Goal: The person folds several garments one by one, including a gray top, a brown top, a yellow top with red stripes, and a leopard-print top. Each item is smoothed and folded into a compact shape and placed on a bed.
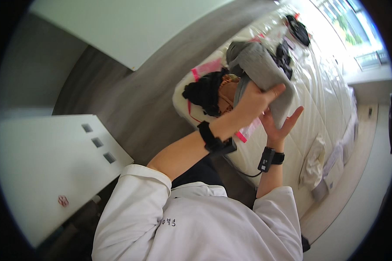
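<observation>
A folded grey cloth garment [258, 61] is held up above the bed, its narrow end hanging toward me. My left hand [256, 96] grips it, thumb lying along the top and the other fingers mostly hidden by fabric. Just below, my right hand [278, 128] touches the hanging end with its palm. Its thumb is spread well away, and some of its fingers are behind the cloth. Black clothing [204, 93] and a brown patterned cloth [228, 92] lie on the bed to the left of the garment.
The bed mattress [309, 104] has a clear plastic cover with pink strips. More black items [284, 56] lie farther up it, a black round item [298, 30] beyond. Pale cloths [313, 161] rest along the right edge. White furniture panels [52, 161] stand to my left.
</observation>
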The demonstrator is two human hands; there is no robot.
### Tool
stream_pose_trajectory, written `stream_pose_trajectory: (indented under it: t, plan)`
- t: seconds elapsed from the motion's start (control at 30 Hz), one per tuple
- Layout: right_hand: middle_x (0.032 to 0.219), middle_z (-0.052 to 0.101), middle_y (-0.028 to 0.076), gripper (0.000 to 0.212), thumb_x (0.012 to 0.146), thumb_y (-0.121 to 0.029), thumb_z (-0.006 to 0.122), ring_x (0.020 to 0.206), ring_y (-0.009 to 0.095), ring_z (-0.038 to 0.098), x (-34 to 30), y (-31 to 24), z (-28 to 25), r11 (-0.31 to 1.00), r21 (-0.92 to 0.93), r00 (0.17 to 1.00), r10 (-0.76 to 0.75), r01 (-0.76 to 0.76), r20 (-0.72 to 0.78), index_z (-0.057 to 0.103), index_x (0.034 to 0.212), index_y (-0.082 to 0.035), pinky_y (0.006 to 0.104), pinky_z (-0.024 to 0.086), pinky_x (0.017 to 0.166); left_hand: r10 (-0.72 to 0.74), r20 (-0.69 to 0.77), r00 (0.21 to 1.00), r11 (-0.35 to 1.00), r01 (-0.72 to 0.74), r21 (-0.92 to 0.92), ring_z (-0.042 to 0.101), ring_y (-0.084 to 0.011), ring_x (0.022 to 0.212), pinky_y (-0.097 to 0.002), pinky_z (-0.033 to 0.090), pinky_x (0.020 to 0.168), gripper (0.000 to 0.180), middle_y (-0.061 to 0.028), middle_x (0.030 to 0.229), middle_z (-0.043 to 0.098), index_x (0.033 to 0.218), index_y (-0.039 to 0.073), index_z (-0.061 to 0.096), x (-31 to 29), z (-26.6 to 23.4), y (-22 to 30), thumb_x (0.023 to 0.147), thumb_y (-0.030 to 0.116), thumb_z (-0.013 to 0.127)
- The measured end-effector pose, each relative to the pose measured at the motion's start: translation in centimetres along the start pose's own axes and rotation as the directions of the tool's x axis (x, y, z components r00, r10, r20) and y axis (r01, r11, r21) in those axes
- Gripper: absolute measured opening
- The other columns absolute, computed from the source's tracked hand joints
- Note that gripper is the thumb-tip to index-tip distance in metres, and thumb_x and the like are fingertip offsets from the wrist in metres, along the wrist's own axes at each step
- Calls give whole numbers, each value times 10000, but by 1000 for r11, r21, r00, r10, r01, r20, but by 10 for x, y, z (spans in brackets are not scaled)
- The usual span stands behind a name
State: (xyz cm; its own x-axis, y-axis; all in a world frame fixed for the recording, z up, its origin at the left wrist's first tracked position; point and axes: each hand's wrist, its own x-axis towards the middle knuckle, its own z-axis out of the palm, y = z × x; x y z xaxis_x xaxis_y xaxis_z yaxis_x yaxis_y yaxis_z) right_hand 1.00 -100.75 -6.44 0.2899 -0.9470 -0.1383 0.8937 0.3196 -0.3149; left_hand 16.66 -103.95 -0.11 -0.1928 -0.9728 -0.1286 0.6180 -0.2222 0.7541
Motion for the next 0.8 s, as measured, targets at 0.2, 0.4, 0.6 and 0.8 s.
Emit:
stream_pose_trajectory:
  t: [0.2,0.4,0.6,0.8]
  plan:
    - [1421,484,115,711,948,-603,400,1254,316,490,-50,111,36,970,-181,977,135,-164,-163,426,1419,-71,467,401,1058,189,-178,966,971,-157,180,582,-163,1091,-323,481,924,480,-80,1213,609,1301,8,488,-176,-32,41,890,122,708]
    - [1369,535,117,575,968,-479,452,1236,287,521,-104,214,25,720,-260,765,618,-643,-181,490,1360,-60,460,417,1059,279,-420,864,953,-198,227,492,-160,1166,-329,367,1039,580,-81,1248,560,1380,22,437,-332,-39,42,852,84,669]
    - [1317,585,119,440,988,-356,504,1218,257,551,-129,257,-6,154,-416,264,939,-896,-219,554,1300,-50,453,432,1059,343,-784,517,623,-750,-222,569,-211,1125,-361,481,956,426,-89,1205,589,1264,21,498,-450,-20,-29,856,22,619]
    - [1064,695,74,213,910,-165,626,1007,230,655,-157,277,-2,-255,-480,-16,895,-840,-446,635,1092,-55,388,540,860,75,-997,5,353,-935,22,627,-244,1031,-432,533,889,388,-96,1154,619,1217,39,543,-518,36,-135,841,-9,625]
